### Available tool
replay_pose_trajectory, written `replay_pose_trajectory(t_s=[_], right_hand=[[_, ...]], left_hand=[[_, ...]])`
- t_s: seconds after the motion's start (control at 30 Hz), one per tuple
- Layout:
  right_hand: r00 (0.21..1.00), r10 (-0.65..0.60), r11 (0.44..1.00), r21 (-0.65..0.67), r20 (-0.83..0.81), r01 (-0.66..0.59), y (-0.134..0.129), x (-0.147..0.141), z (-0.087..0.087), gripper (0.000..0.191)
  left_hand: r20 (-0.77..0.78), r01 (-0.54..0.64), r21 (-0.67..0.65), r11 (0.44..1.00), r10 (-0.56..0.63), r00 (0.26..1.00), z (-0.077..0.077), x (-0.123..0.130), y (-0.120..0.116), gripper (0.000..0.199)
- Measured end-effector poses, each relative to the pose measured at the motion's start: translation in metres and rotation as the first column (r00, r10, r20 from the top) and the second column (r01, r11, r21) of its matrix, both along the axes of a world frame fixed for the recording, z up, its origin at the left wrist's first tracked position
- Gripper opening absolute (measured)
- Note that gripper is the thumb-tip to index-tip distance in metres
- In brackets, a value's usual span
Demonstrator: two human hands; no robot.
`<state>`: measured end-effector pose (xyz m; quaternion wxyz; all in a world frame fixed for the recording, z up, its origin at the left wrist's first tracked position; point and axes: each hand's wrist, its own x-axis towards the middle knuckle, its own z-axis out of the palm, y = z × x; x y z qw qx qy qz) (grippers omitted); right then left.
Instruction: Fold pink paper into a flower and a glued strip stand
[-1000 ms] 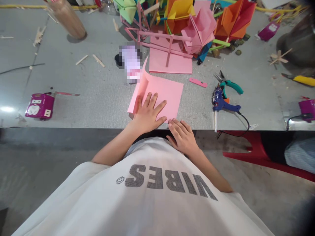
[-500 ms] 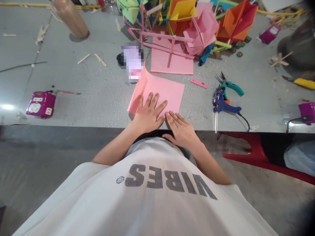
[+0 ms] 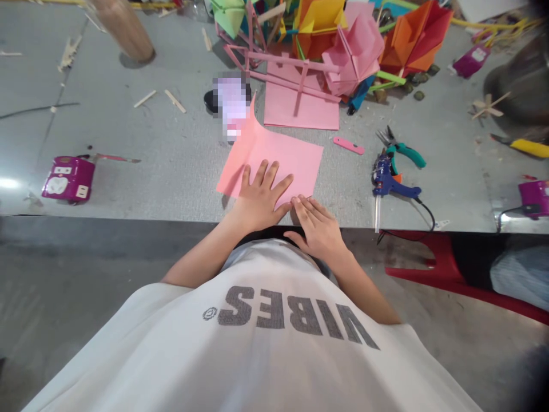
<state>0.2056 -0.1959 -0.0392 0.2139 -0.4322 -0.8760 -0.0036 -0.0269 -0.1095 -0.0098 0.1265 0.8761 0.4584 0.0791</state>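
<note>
A pink paper sheet (image 3: 295,157) lies near the table's front edge, its left part curling up off the surface. My left hand (image 3: 262,197) rests flat on the sheet with its fingers spread. At the sheet's lower right edge, the fingertips of my right hand (image 3: 317,226) press down; its fingers lie stretched side by side and the thumb stands apart. Behind the sheet is a stack of pink paper (image 3: 317,111), partly under a pink stick frame (image 3: 302,80). A phone with a blurred screen (image 3: 234,106) touches or nearly touches the raised corner.
A pink cutter (image 3: 349,145), a blue glue gun (image 3: 394,186) and green-handled pliers (image 3: 409,153) lie to the right. Folded paper shapes (image 3: 319,23) crowd the back. Purple socket boxes (image 3: 68,180) sit at both sides. A brown bottle (image 3: 124,31) stands at the back left.
The sheet's raised left part has lifted a little and its lower left corner has shifted left. My right hand has slid slightly right along the edge. My left hand has barely moved.
</note>
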Motion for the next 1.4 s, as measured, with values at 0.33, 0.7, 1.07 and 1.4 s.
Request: replay_pose_trajectory(t_s=[0.33, 0.7, 1.07, 1.4], right_hand=[[0.997, -0.063, 0.995, -0.077, 0.035, 0.066, -0.013, 0.0, -0.001, 0.085], [0.995, -0.034, 0.99, -0.131, 0.09, 0.046, 0.001, -0.005, 0.005, 0.082], [0.99, 0.059, 0.97, -0.242, 0.127, -0.027, 0.021, -0.008, 0.016, 0.098], [0.989, 0.055, 0.96, -0.279, 0.135, -0.016, 0.039, -0.017, 0.024, 0.108]], left_hand=[[0.094, 0.251, 0.0, 0.968, -0.25, 0.964, 0.017, -0.013, 0.005, 0.048], [0.188, 0.24, -0.029, 0.97, -0.231, 0.955, -0.002, -0.023, 0.016, 0.047], [0.263, 0.201, -0.029, 0.979, -0.187, 0.946, -0.004, -0.027, 0.013, 0.061], [0.306, 0.201, -0.093, 0.975, -0.164, 0.938, 0.0, -0.032, 0.015, 0.073]])
